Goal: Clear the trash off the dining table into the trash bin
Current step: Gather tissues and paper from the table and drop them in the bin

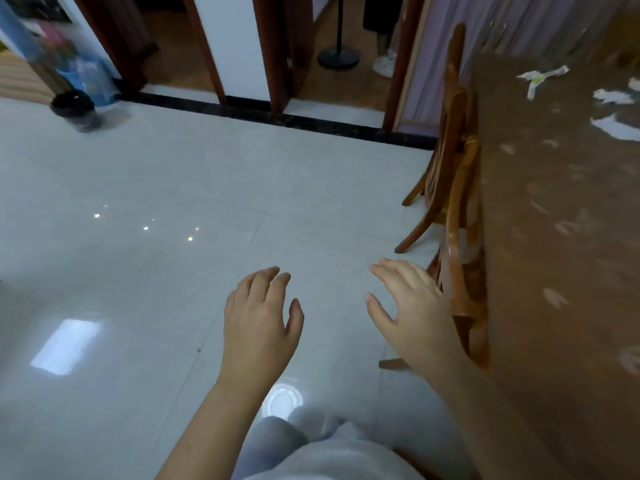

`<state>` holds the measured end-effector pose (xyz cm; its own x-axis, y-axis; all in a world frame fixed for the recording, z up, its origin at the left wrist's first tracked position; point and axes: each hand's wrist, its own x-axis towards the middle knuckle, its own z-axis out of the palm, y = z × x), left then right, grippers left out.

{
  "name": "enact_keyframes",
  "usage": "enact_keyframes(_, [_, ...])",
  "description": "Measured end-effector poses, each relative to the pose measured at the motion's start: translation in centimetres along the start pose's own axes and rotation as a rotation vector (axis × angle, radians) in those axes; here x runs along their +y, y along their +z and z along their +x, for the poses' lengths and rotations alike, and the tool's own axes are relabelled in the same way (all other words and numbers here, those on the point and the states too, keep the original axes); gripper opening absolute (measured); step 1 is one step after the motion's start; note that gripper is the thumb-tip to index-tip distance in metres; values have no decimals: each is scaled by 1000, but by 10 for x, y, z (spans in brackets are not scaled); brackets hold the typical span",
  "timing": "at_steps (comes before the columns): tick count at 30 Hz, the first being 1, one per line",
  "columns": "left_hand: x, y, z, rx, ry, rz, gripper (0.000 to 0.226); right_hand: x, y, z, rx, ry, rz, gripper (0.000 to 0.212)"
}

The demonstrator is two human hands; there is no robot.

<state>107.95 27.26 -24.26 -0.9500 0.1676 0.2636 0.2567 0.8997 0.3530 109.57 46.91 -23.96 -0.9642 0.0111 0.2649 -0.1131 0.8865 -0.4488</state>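
- The left hand (258, 325) is held out over the floor with its grip spread and nothing in it; the right hand (412, 306), just beside a chair back, is likewise spread and empty.
- The trash, white paper scraps (543, 77), is seen lying on the far part of the desk (554, 237), well apart from both hands; several pieces are scattered there, some cut off by the frame edge.
- A dark round trash bin (74, 107) is seen on the floor at the far left by the wall, well apart from the desk.
- Light scraps could be dropped on the carry across the open floor if too many are gathered in one loose grip.
- The wooden chairs (453, 188) tucked against the desk edge could be bumped on the reach.
- The desk is covered in a brown patterned cloth; the floor (207, 202) is of glossy pale tile, possibly slippery; doorways with dark wood frames are seen beyond.
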Motion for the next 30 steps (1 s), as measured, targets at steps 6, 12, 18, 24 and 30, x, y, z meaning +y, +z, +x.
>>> enact_keyframes(6, [-31,39,114,-69,97,-81,39,19,33,97,22,96,-42,42])
enact_keyframes(12, [-83,57,261,-75,175,-113,40,21,71,227,17,197,-117,40])
enact_keyframes(18, [-104,80,391,-107,317,-157,39,31,87,340,54,316,-93,45])
enact_keyframes(24, [-74,126,484,-214,432,-220,41,82,80,403,158,439,-162,34])
enact_keyframes(30, [-16,178,589,-267,536,-215,41,162,62,482,207,510,-180,38])
